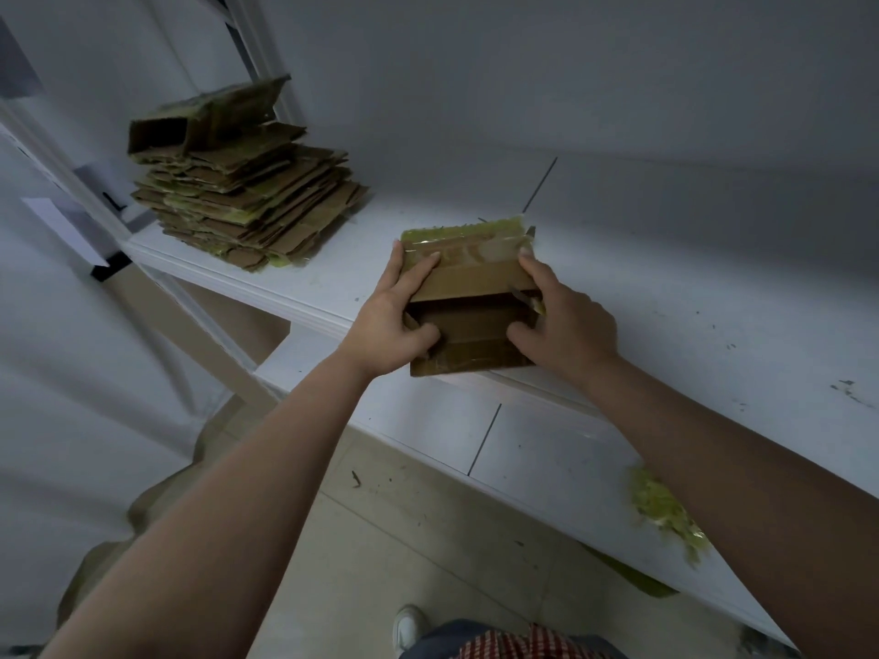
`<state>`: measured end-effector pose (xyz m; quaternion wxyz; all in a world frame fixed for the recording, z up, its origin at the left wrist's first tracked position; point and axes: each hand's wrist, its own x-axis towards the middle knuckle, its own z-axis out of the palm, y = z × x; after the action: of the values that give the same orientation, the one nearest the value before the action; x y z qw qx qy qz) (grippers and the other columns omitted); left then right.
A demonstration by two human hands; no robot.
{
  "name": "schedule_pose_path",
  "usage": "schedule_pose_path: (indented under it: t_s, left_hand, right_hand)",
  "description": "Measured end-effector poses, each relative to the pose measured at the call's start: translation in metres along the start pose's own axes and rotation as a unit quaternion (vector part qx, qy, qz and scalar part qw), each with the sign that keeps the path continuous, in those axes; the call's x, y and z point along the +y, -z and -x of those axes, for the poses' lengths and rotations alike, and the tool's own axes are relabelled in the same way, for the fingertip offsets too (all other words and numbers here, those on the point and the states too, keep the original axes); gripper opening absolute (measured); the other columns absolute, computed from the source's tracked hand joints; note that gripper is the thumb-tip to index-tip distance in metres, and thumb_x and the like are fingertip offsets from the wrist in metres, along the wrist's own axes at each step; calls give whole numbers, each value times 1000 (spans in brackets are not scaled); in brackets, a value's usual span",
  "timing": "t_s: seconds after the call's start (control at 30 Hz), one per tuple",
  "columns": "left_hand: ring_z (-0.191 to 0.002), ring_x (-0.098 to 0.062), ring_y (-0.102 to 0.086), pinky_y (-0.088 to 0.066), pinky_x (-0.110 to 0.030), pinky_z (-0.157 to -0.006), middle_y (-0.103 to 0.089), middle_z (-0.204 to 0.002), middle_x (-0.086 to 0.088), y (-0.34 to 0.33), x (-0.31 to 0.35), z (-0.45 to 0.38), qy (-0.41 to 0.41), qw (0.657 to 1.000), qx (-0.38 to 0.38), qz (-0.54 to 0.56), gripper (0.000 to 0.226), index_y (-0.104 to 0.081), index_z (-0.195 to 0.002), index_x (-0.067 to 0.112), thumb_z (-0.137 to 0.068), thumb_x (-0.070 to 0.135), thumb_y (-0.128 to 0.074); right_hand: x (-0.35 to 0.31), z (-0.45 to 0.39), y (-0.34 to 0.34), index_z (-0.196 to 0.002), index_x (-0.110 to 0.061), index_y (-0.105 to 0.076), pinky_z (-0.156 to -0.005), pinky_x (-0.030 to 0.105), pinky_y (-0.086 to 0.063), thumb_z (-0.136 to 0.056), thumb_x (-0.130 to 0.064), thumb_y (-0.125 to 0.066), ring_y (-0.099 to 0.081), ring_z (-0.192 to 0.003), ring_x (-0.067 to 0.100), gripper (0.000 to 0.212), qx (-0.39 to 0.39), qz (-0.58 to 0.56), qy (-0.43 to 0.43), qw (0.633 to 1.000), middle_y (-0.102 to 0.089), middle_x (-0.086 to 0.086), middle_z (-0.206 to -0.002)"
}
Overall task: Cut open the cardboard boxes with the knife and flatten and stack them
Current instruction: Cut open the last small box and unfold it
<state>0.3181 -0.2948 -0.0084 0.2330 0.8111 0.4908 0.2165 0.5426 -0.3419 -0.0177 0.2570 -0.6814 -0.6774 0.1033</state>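
Currently we hold one cardboard box (468, 302) with both hands at the near edge of the white tabletop (689, 297), roughly centre of view. Left hand (395, 321) clamps the box's left side: fingers (418, 266) lie flat across the taped top, thumb tucked into the open near face. Right hand (561, 321) mirrors it on the right side: index fingertip on the tape, thumb pressing into the same opening. Both hands closed around the box, nothing else in them.

Box top carries clear tape with yellow-green residue along the far edge. Its near flap is open, dark interior visible. Box bottom overhangs the tabletop edge slightly; whether it rests on the surface or is lifted, we cannot tell.

Far left on the tabletop: stack of flattened boxes (247, 202), well apart from the held box, top piece partly unfolded and raised. Yellow-green tape scraps (666, 511) lie at the near right edge. Knife not visible.

Below: tiled floor (380, 539), one white shoe (409, 627).
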Motion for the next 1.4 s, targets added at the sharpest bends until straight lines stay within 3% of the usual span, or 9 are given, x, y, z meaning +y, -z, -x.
schedule_pose_path:
  t_s: [0.17, 0.27, 0.37, 0.53, 0.63, 0.83, 0.93, 1.07, 1.4]
  left_hand:
    - [-146, -27, -17, -38, -31, -103, 15, -161, 1, 21, -5, 9, -37, 996, -65, -47, 103, 11, -148, 47, -74, 28, -57]
    - [-134, -29, -41, -42, -21, -94, -7, -162, -1, 26, -10, 16, -48, 998, -27, -34, 108, 21, -148, 39, -78, 22, -60]
    - [-130, -19, -48, -42, -27, -101, -19, -160, 7, 25, -18, 29, -35, 999, 5, -22, 96, 8, -152, 37, -84, 22, -58]
    - [-149, -21, -7, -15, -50, -120, -14, -160, 4, 30, -34, 35, -39, 998, -11, -42, 73, -18, -150, 38, -89, 27, -56]
    - [-149, -15, -1, -8, -40, -121, -9, -161, 6, 36, -26, 39, -26, 999, -32, -15, 80, -12, -152, 37, -79, 44, -44]
    - [-148, -11, -10, -9, -20, -115, -15, -161, 3, 38, -17, 36, 11, 999, 49, 8, 65, -19, -153, 22, -90, 25, -34]
    - [-146, -16, -20, -16, -26, -116, -26, -158, -2, 38, -7, 22, 35, 993, 111, 6, 47, -30, -150, 18, -104, 28, -34]
    - [-144, -18, -25, -20, -31, -115, -31, -156, -4, 36, 16, -5, 70, 991, 115, -3, 55, -30, -150, 13, -103, 40, -36]
    - [-149, -17, 2, -9, -41, -119, -10, -161, 7, 32, 18, -16, 64, 997, -35, 36, 79, -25, -152, 28, -87, 53, -61]
  right_hand:
    - [8, 9, -2, -152, -29, -6, -48, 24, -40, -84, -17, -57, -48, -52, 10, 86, 43, -15, 38, 998, -53, -9, -78]
    - [17, 13, -4, -146, -20, -19, -55, 30, -49, -82, -15, -61, -61, -63, 23, 77, 65, -41, 18, 997, -68, 2, -105]
    - [24, 17, -2, -139, -24, -35, -60, 31, -46, -85, -16, -60, -62, -72, 27, 60, 47, -39, 18, 998, -69, 6, -102]
    - [28, 26, -3, -142, -30, -39, -71, 37, -53, -87, -17, -60, -64, -80, 27, 61, 14, -73, 47, 996, -68, 4, -109]
    - [28, 30, 2, -131, -15, -50, -85, 44, -53, -85, -7, -59, -65, -96, 28, 47, 57, -155, 41, 985, -66, 7, -118]
    - [29, 22, 18, -114, -2, -59, -86, 19, -41, -85, 2, -53, -59, -106, 25, 29, 191, -215, -99, 953, -65, 13, -113]
    - [25, 10, 24, -104, 5, -64, -86, 21, -42, -90, 0, -52, -59, -103, 30, 20, 177, -177, -109, 962, -64, 19, -108]
    - [10, -14, 26, -103, 8, -62, -80, 54, -52, -99, -13, -43, -61, -89, 34, 29, 156, -265, -148, 940, -63, 26, -101]
    - [-2, -29, 25, -133, -14, -55, -106, 33, -38, -99, -18, -43, -54, -120, 24, 37, -9, -288, -113, 951, -59, 8, -129]
